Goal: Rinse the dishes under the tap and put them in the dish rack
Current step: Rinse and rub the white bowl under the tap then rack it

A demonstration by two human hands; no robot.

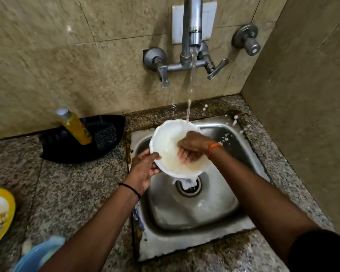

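Bowl (pixel 168 142): white, scalloped rim, held tilted over the sink (pixel 220 224) under the tap (pixel 193 26). Contents: cloudy, milky water, which spills over the low near edge toward the drain (pixel 188 188). The water stream (pixel 190 85) falls onto the far rim.

Left hand (pixel 143 170): grips the bowl's left edge, thumb over the rim, fingers curled beneath.

Right hand (pixel 192 147): inside the bowl, fingers bent down into the water and against the inner wall; an orange band sits on that wrist. Whether it clasps anything besides the bowl's surface cannot be told.

Sink: steel, square, set in the speckled counter (pixel 73 193). Contents: shallow water round the drain, white splashes on the back and right rim.

Black tray (pixel 82 154): on the counter left of the sink, against the wall. Contents: a yellow bottle (pixel 77 127) with a pale cap, leaning back, and a dark scrub pad (pixel 105 137) just beside it.

Yellow plate (pixel 6 205): at the left edge of the counter, partly out of view. Contents: white and brown food scraps.

Blue tub (pixel 37 258): at the bottom left, partly hidden by the left forearm; contents cannot be told.

Second valve (pixel 247 39): on the wall right of the tap.
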